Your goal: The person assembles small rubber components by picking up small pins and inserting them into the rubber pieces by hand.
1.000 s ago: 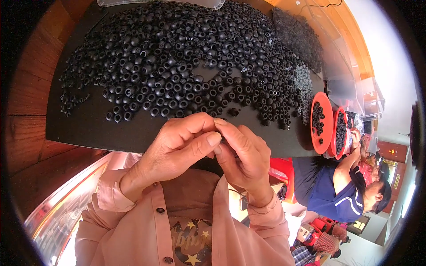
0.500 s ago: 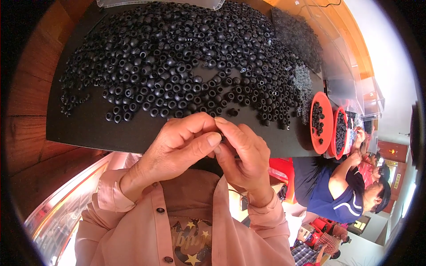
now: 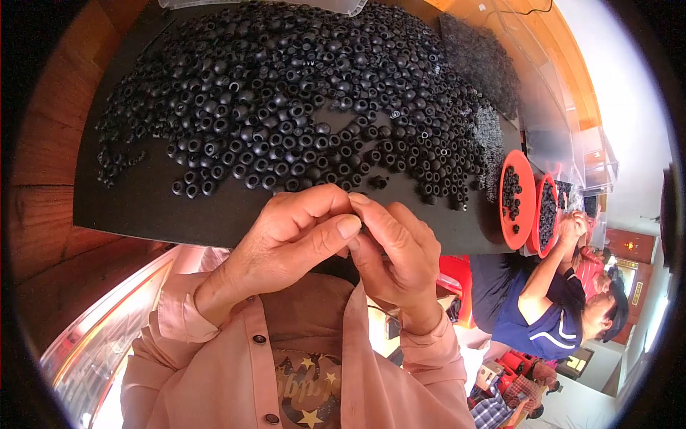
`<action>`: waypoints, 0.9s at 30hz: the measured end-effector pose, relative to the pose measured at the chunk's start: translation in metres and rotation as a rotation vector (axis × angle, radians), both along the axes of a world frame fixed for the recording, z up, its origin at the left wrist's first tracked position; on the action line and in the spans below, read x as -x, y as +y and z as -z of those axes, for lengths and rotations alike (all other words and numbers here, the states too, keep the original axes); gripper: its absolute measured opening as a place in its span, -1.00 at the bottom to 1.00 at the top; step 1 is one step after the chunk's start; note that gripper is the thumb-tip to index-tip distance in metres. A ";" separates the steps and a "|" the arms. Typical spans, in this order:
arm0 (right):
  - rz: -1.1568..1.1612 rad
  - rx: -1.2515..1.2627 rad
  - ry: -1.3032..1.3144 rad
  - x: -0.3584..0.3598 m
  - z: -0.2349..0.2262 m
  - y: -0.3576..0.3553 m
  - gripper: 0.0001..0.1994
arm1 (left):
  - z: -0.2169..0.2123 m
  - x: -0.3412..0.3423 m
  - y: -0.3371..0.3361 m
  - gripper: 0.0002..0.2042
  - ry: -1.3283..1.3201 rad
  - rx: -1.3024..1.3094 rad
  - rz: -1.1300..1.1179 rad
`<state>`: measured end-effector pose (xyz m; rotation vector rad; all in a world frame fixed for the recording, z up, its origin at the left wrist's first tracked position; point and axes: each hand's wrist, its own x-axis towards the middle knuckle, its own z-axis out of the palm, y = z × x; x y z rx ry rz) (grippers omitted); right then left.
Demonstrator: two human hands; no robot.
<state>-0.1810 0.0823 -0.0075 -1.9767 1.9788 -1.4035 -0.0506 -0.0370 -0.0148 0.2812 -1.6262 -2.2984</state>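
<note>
My left hand (image 3: 296, 239) and my right hand (image 3: 396, 250) meet fingertip to fingertip just over the near edge of the dark table (image 3: 214, 222). Both are closed in a pinch. Between the fingertips only a sliver of something small and dark shows; the fingers cover the rest, so its kind cannot be made out. Beyond my hands spreads a wide heap of black round hollow caps (image 3: 271, 121), many with their openings up. Smaller black ring-like pieces (image 3: 429, 171) lie at the heap's right side.
Tiny grey, spring-like parts (image 3: 489, 136) and a pile of fine dark pieces (image 3: 479, 64) lie at the right. Two red bowls (image 3: 509, 232) with black pieces stand at the table's right end. A co-worker in a blue shirt (image 3: 532, 325) sits beyond them.
My hands keep their pinch and shift only slightly. At the right, the co-worker's arms have risen, with the hands now together near the bowls.
</note>
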 end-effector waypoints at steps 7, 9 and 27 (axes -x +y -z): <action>0.001 0.000 0.006 -0.004 -0.002 -0.003 -0.54 | 0.003 -0.001 0.000 -0.84 0.018 0.011 -0.005; 0.010 -0.019 -0.023 -0.006 -0.002 -0.002 -0.56 | 0.003 -0.002 0.000 -0.85 0.021 0.012 -0.016; 0.006 -0.050 -0.096 -0.010 0.001 0.002 -0.55 | 0.002 -0.003 0.001 -0.89 -0.010 0.087 -0.022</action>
